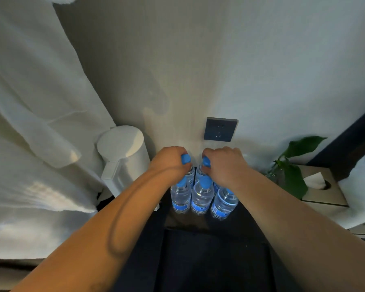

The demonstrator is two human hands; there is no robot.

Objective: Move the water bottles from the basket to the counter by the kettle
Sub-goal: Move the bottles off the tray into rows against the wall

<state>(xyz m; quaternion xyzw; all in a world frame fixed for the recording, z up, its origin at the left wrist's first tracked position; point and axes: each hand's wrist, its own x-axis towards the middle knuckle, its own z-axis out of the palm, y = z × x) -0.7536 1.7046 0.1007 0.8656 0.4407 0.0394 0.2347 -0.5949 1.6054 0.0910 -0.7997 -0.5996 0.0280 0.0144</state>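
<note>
Several clear water bottles with blue caps and blue labels stand upright in a tight cluster on the dark counter (236,230), just right of the white kettle (124,157). My left hand (169,159) grips the neck of the back left bottle (189,172). My right hand (223,163) grips the neck of the back right bottle (201,170). In front of them stand three more bottles: left (180,197), middle (201,198), right (224,202). The basket is out of view.
A dark wall socket (220,129) sits on the wall right behind the bottles. A green leafy plant in a glass (293,171) and a tissue box (322,188) stand to the right. White fabric (30,123) hangs at the left beside the kettle.
</note>
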